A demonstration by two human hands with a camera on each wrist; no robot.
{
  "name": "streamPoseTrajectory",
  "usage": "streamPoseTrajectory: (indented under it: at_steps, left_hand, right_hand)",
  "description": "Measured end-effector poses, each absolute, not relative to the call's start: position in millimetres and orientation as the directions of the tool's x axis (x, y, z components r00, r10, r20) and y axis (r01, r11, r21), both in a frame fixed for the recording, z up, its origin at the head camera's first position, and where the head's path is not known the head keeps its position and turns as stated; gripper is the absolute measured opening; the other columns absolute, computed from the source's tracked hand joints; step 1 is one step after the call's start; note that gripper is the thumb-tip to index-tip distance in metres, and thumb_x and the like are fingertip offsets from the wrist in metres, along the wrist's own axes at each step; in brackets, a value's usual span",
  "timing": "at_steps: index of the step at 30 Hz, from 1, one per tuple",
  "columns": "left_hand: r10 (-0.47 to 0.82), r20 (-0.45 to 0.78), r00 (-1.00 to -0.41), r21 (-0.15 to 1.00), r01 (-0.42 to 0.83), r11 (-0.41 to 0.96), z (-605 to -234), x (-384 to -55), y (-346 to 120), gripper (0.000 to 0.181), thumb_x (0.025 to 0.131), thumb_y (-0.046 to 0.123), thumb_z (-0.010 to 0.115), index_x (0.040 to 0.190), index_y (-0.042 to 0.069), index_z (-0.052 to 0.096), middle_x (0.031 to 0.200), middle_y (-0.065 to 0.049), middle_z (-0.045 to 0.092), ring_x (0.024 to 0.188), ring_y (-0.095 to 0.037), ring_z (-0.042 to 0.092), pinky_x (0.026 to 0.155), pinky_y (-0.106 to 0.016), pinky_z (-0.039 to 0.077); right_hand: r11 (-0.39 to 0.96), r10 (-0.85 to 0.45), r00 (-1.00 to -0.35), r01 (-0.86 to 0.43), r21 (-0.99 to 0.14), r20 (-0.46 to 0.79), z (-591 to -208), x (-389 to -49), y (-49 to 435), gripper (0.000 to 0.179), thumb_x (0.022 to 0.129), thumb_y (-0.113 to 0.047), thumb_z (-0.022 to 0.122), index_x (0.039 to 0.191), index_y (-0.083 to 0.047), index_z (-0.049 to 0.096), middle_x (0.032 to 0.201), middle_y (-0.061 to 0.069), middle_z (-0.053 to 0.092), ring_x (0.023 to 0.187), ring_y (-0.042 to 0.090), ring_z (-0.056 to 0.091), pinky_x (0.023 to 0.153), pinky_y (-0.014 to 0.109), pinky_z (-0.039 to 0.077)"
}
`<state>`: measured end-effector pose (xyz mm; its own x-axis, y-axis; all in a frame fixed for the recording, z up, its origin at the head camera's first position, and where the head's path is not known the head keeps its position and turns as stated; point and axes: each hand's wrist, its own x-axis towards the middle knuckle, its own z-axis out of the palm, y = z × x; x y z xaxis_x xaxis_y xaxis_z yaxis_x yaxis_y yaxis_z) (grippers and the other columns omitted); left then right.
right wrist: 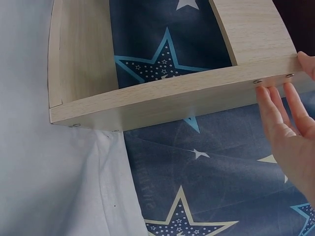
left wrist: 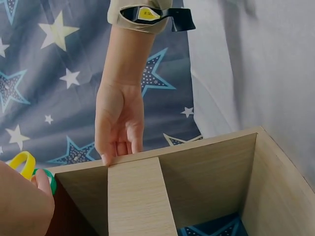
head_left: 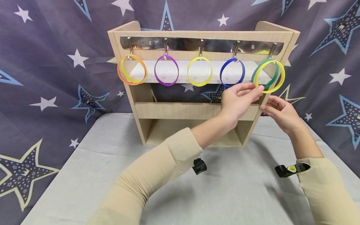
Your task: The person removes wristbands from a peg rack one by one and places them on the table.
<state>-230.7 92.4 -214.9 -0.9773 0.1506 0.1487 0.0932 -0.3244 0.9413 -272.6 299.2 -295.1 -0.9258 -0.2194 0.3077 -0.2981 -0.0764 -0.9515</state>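
Apparent hanging step: left hand pinches round yellow ring at silvery metal hook; right hand, fingers extended, touches pale wooden rack. Release requires seating.

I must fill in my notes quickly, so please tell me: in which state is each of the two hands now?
Left hand: closed, pinching the rightmost yellow ring.
Right hand: open, touching the side of the wooden rack.

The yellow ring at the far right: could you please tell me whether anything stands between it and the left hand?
Nothing visible does: the left hand pinches the yellow ring at its lower edge. The green ring hangs just behind the yellow one.
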Motion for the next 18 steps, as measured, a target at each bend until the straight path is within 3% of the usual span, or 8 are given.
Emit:
streamPoseTrajectory:
  at_steps: [7, 18]
  left_hand:
    - [0.143, 0.15, -0.978, 0.924, 0.087, -0.373, -213.4, -231.2, 92.8, 0.017, 0.084, 0.007, 0.073, 0.099, -0.002, 0.07, 0.094, -0.019, 0.074, 0.077, -0.017, 0.074, 0.07, -0.02, 0.062]
    - [0.144, 0.164, -0.976, 0.889, 0.083, -0.451, -207.3, -229.3, 93.7, 0.018, 0.085, 0.005, 0.071, 0.101, -0.005, 0.069, 0.097, -0.022, 0.073, 0.088, -0.03, 0.074, 0.071, -0.023, 0.063]
  right_hand:
    - [-0.096, -0.216, -0.931, -0.278, -0.956, 0.293, -297.3, -272.9, 300.1, 0.032, 0.094, 0.005, 0.054, 0.117, -0.016, 0.061, 0.105, -0.008, 0.066, 0.094, 0.003, 0.064, 0.083, 0.011, 0.055]
    - [-0.094, -0.207, -0.932, -0.282, -0.955, 0.296, -296.7, -272.5, 298.6, 0.032, 0.093, 0.004, 0.055, 0.118, -0.016, 0.061, 0.106, -0.008, 0.066, 0.095, 0.003, 0.063, 0.083, 0.011, 0.054]
